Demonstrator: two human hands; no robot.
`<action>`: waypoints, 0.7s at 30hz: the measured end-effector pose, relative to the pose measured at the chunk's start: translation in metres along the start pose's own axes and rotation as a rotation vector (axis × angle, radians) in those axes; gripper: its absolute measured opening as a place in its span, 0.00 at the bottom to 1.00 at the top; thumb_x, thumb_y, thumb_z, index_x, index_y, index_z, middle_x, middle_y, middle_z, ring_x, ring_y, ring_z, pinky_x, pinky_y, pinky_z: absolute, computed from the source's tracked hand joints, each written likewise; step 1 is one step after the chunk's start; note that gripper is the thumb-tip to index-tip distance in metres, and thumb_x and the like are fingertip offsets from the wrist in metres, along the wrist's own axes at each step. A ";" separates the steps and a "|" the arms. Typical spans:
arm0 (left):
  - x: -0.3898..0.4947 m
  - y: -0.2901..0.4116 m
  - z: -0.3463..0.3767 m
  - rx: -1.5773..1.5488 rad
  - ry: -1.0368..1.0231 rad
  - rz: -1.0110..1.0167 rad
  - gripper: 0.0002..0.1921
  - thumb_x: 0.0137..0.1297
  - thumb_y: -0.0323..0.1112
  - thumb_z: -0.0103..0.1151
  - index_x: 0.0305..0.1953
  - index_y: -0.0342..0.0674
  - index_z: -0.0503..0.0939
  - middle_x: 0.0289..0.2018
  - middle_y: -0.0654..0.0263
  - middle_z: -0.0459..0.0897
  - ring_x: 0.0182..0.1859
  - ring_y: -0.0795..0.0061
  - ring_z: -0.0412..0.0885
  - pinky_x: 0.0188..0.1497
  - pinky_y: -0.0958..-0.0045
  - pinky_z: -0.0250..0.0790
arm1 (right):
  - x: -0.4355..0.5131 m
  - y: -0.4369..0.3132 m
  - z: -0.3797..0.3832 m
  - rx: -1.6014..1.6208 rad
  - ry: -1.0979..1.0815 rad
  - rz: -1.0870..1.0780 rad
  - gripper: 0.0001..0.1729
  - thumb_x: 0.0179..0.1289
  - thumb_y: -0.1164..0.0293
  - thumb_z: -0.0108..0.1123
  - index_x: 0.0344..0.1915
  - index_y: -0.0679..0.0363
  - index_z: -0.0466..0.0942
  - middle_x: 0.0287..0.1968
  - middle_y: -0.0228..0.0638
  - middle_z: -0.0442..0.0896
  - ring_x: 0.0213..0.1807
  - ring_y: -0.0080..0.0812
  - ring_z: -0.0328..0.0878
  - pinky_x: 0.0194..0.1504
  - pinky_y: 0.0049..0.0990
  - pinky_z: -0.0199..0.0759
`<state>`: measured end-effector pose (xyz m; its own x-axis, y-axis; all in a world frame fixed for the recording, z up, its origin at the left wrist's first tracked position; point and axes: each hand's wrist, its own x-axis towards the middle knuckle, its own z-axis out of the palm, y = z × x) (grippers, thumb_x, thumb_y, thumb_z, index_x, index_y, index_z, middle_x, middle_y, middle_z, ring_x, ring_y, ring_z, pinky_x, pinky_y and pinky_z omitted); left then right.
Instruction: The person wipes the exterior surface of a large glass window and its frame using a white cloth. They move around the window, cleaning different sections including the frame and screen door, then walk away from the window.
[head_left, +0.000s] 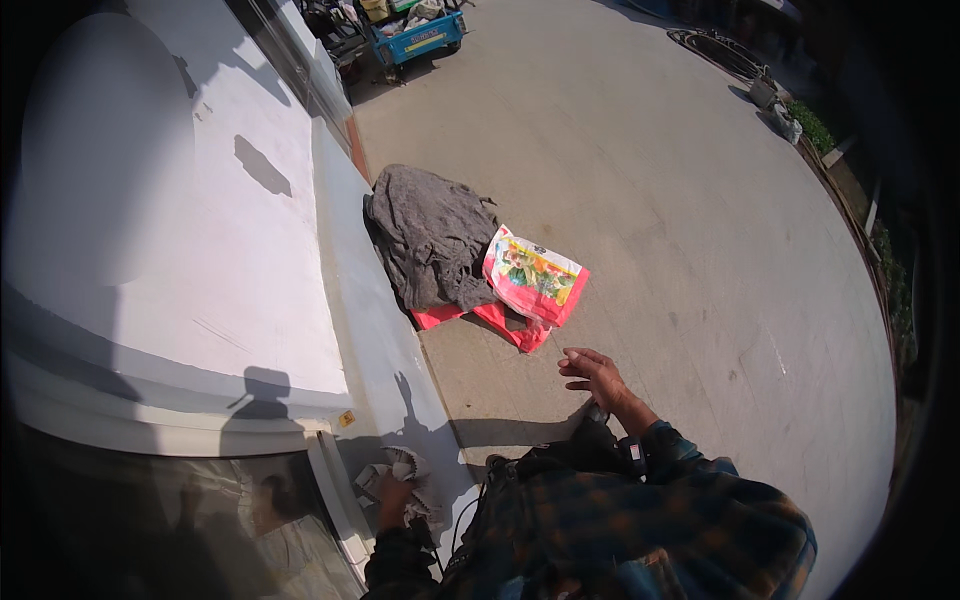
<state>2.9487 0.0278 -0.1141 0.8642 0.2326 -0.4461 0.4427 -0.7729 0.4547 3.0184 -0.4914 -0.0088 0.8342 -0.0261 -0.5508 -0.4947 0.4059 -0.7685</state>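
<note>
In my left hand (395, 491) is a crumpled light cloth (409, 463) with a scalloped edge, held close to the wall beside a window frame (330, 480). My right hand (592, 373) hangs over the concrete ground with its fingers apart and nothing in it. Beyond that hand lies a pink and white printed bag (536, 281) with a flower picture. It touches a heap of grey-brown cloth (431, 232) at the foot of the wall. More pink material (517, 330) shows under the cloth and the bag.
A white wall (255, 225) with a grey lower band runs along the left, above a glass window (225, 525). A loaded blue cart (424, 37) stands at the far end. At the far right are a coiled hose (716, 52) and green plants (810, 126) along the concrete's edge.
</note>
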 end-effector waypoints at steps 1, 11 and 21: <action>0.003 0.019 0.018 -0.010 -0.036 -0.110 0.41 0.37 0.37 0.79 0.57 0.33 0.74 0.49 0.52 0.82 0.50 0.53 0.82 0.50 0.58 0.75 | 0.004 -0.004 -0.015 0.021 0.005 0.012 0.28 0.68 0.53 0.59 0.60 0.58 0.72 0.51 0.33 0.81 0.53 0.31 0.77 0.54 0.38 0.70; 0.064 0.245 0.098 -0.352 0.427 0.437 0.36 0.50 0.29 0.72 0.61 0.31 0.67 0.55 0.53 0.77 0.54 0.59 0.78 0.58 0.62 0.69 | 0.051 -0.074 -0.177 0.148 0.162 0.032 0.22 0.66 0.54 0.60 0.54 0.55 0.75 0.44 0.28 0.83 0.48 0.25 0.78 0.50 0.33 0.70; 0.049 0.223 0.111 -0.121 0.521 -0.192 0.38 0.46 0.36 0.75 0.59 0.34 0.70 0.55 0.47 0.77 0.55 0.50 0.77 0.57 0.54 0.70 | 0.111 -0.122 -0.255 0.264 0.316 -0.058 0.23 0.64 0.53 0.63 0.52 0.56 0.75 0.44 0.28 0.82 0.46 0.23 0.78 0.49 0.32 0.70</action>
<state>3.0634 -0.1985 -0.1197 0.7554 0.6470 -0.1040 0.6016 -0.6218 0.5015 3.1092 -0.7765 -0.0594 0.7228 -0.3183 -0.6133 -0.3352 0.6146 -0.7141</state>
